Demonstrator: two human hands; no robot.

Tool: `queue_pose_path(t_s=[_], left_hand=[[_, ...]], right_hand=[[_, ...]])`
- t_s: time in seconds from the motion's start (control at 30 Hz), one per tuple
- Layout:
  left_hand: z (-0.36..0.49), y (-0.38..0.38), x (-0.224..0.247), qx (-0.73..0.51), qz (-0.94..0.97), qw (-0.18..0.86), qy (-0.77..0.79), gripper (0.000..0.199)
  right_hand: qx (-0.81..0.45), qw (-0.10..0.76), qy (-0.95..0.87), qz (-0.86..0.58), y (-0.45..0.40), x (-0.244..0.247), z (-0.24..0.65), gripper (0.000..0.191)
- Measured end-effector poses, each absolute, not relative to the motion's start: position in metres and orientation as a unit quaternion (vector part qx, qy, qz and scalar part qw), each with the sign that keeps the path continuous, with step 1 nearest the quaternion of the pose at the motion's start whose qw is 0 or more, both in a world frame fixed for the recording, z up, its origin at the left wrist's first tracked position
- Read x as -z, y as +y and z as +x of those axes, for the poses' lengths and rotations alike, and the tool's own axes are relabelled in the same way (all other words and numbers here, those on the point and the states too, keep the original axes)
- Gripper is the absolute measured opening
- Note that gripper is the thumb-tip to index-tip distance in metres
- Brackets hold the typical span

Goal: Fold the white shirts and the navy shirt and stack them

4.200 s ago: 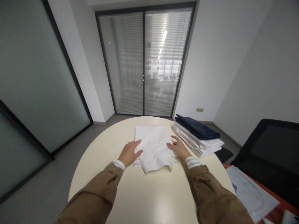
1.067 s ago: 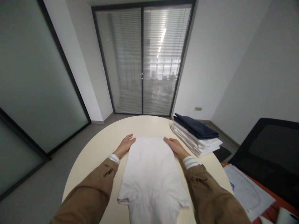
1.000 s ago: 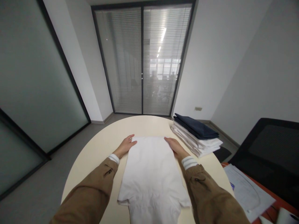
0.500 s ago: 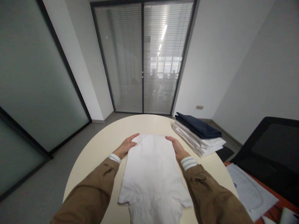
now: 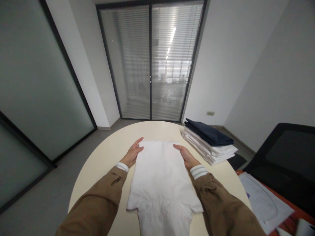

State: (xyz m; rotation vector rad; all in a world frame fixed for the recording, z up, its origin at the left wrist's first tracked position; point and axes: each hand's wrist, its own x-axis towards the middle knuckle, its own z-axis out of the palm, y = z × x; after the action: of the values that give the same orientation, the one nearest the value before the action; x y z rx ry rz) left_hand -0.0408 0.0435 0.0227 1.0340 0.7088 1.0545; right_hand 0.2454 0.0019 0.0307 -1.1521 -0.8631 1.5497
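Observation:
A white shirt (image 5: 159,173) lies spread on the round table, its straight edge at the far end and sleeve-like flaps flaring out nearer me. Its lowest part runs out of view at the bottom. At the far left corner, my left hand (image 5: 132,154) holds the side edge, thumb against the cloth and forefinger stretched out past the corner. My right hand (image 5: 188,157) grips the far right corner, thumb on top and the other fingers hidden underneath or behind.
Folded white clothes (image 5: 208,147) with a dark navy garment (image 5: 209,132) on top are stacked at the table's (image 5: 98,164) right edge. Beyond that stand a black mesh chair (image 5: 285,157) and a reddish surface bearing a clear plastic bag or sheet (image 5: 263,196). Glass doors (image 5: 150,65) stand behind.
The shirt's far edge looks flatter and wider. My left hand has shifted slightly left and away from me, its forefinger now lifted off the cloth. My right hand has barely moved.

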Motion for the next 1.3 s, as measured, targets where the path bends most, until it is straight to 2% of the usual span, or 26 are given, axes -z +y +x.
queue_pose_path(t_s=[0.17, 0.33, 0.37, 0.47, 0.53, 0.7, 0.77, 0.87, 0.97, 1.13, 1.3], left_hand=[[-0.040, 0.045, -0.017, -0.457, 0.480, 0.682, 0.308, 0.100], [-0.038, 0.049, -0.007, -0.471, 0.514, 0.639, 0.325, 0.097], [-0.037, 0.050, -0.005, -0.474, 0.522, 0.626, 0.334, 0.095], [-0.037, 0.054, 0.002, -0.466, 0.561, 0.565, 0.386, 0.086], [-0.037, 0.055, 0.004, -0.449, 0.597, 0.511, 0.426, 0.081], [-0.036, 0.053, -0.001, -0.432, 0.620, 0.447, 0.479, 0.074], [-0.035, 0.052, -0.003, -0.437, 0.625, 0.427, 0.486, 0.073], [-0.033, 0.050, -0.006, -0.429, 0.646, 0.384, 0.501, 0.072], [-0.031, 0.046, -0.007, -0.400, 0.677, 0.306, 0.537, 0.064], [-0.034, 0.032, -0.012, -0.325, 0.735, 0.154, 0.574, 0.043], [-0.039, 0.023, -0.018, -0.289, 0.792, 0.097, 0.529, 0.038]], right_hand=[[-0.558, 0.551, -0.372, -0.496, 0.012, -0.016, 0.251, 0.038], [-0.450, 0.564, -0.454, -0.523, 0.021, 0.001, 0.265, 0.071], [-0.419, 0.547, -0.497, -0.527, 0.021, 0.003, 0.268, 0.071], [-0.307, 0.458, -0.614, -0.565, 0.022, 0.006, 0.276, 0.055], [-0.273, 0.416, -0.643, -0.583, 0.022, 0.008, 0.279, 0.055], [-0.299, 0.411, -0.633, -0.584, 0.024, 0.009, 0.279, 0.075], [-0.282, 0.409, -0.623, -0.604, 0.024, 0.007, 0.277, 0.072], [-0.261, 0.409, -0.606, -0.631, 0.023, 0.003, 0.273, 0.057], [-0.253, 0.419, -0.603, -0.630, 0.020, 0.002, 0.269, 0.048], [-0.189, 0.411, -0.619, -0.642, 0.014, -0.003, 0.264, 0.049], [-0.198, 0.349, -0.630, -0.664, 0.003, -0.017, 0.269, 0.059]])
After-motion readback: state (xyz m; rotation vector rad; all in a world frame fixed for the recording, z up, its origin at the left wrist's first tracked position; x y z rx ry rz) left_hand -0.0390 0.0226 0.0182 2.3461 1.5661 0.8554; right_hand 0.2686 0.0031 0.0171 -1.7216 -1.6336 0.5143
